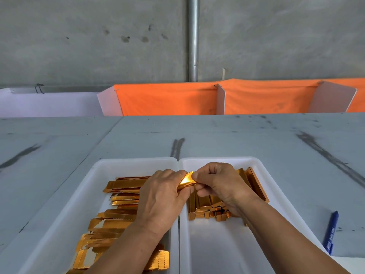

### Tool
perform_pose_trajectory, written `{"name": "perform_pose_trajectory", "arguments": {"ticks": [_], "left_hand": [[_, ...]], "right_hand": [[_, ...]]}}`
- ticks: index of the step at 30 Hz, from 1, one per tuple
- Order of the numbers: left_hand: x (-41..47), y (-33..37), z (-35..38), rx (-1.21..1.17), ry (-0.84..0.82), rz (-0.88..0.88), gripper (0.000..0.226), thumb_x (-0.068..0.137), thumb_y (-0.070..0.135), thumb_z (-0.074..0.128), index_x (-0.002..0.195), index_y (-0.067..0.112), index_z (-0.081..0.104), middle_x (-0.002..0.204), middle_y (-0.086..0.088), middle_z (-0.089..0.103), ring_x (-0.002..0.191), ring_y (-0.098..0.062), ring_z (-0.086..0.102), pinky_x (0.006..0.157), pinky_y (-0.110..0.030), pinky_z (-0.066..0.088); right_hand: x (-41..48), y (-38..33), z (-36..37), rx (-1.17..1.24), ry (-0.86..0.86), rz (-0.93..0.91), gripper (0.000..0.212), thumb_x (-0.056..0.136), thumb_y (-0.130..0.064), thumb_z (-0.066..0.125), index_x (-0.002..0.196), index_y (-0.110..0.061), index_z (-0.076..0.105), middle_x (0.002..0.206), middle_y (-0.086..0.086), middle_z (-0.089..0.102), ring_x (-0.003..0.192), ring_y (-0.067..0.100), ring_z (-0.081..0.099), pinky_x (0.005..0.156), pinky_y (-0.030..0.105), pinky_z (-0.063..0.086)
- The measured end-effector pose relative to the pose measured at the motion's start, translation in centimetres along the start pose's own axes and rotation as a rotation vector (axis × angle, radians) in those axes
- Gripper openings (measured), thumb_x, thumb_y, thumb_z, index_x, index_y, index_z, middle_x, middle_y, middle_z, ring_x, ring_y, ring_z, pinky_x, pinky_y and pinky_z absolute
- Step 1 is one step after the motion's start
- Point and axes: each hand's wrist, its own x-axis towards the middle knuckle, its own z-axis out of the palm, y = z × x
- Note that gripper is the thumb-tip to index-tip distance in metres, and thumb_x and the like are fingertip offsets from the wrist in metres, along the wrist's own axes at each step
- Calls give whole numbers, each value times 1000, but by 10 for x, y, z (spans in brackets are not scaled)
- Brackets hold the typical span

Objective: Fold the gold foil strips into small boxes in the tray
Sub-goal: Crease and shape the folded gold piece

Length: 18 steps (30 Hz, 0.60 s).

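1. We note one shiny gold foil strip (186,181) gripped by both hands. The left hand (160,196) has its fingers curled over the strip's left end, and the right hand (219,184) pinches the right end between thumb and fingertips.
2. The strip is bent partway, with bright glare on its upper face. It is held above the line where two trays meet.
3. Under the left forearm we see the left white plastic tray (118,161). It holds flat gold strips (120,196) in a loose, overlapping pile along its length.
4. Under the right hand sits the right white plastic tray (227,159). Folded gold boxes (205,207), long and narrow, are stacked together in its far half; some lean against the right wall.
5. The trays lie side by side with their rims meeting, on a scuffed grey table (237,135).
6. A blue pen (331,232) lies on the table, right of the right tray.
7. Beyond the table edge we record an orange cloth (167,99), then a concrete wall (79,36) with a vertical metal pipe (193,36).
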Motion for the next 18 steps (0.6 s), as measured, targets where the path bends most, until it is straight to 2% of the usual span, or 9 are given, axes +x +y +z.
{"name": "perform_pose_trajectory", "arguments": {"ticks": [4, 7, 9, 10, 11, 13, 15, 17, 18], "left_hand": [[1, -1, 0, 64, 50, 35, 38, 76, 45, 75, 109, 25, 71, 94, 5, 70, 96, -19, 58, 82, -37, 47], [4, -1, -2, 55, 112, 3, 62, 69, 46, 80, 123, 22, 64, 123, -3, 61, 118, -27, 50, 95, -47, 44], [8, -1, -7, -47, 136, -123, 86, 67, 52, 78, 141, 28, 43, 145, -1, 38, 133, -25, 32, 103, -46, 39], [9, -2, -9, -139, 160, -199, 95, 65, 53, 78, 146, 32, 32, 149, 5, 27, 136, -21, 26, 105, -43, 38], [10, -5, -10, -239, 190, -266, 101, 64, 53, 80, 147, 35, 25, 147, 14, 20, 137, -18, 25, 105, -39, 38], [12, -12, -13, -458, 208, -392, 106, 62, 50, 83, 146, 39, 19, 141, 22, 21, 134, -11, 30, 100, -31, 39], [12, -16, -16, -774, 126, -494, 93, 62, 48, 85, 138, 49, 32, 138, 20, 35, 125, -4, 42, 99, -31, 40], [13, -17, -16, -1071, -7, -480, 57, 64, 45, 84, 111, 59, 55, 121, 24, 60, 110, 5, 57, 97, -33, 44], [14, -16, -17, -1163, -59, -456, 46, 65, 43, 83, 103, 56, 61, 113, 23, 66, 106, 6, 60, 96, -34, 45]], "right_hand": [[0, 0, 2, 37, -23, -22, 13, 92, -8, 68, 105, -12, 67, 68, 6, 69, 57, 13, 68, 58, 21, 56], [1, -1, 0, 61, -18, -27, 10, 94, -9, 65, 103, -13, 69, 68, 6, 69, 58, 14, 68, 59, 21, 57], [2, -1, -2, 129, 22, -6, 10, 95, -8, 64, 102, -11, 69, 71, 9, 69, 58, 15, 68, 58, 21, 57], [3, -2, -4, 174, 40, 11, 9, 95, -7, 64, 102, -10, 69, 73, 11, 69, 58, 15, 68, 57, 21, 57], [4, -2, -5, 224, 49, 31, 8, 95, -7, 63, 101, -9, 69, 73, 12, 69, 58, 15, 68, 57, 21, 58], [6, -2, -7, 333, 42, 71, 8, 95, -5, 63, 99, -6, 69, 70, 10, 69, 58, 14, 68, 55, 21, 58], [6, -3, -8, 431, 15, 99, 7, 95, -3, 62, 98, -4, 68, 68, 10, 68, 58, 13, 68, 52, 21, 58], [6, -4, -8, 503, -19, 120, 8, 94, -2, 61, 98, -2, 68, 69, 12, 67, 57, 14, 67, 51, 22, 58], [6, -4, -8, 528, -40, 130, 9, 95, -1, 60, 99, -1, 68, 70, 13, 67, 57, 14, 67, 50, 23, 58]]}}
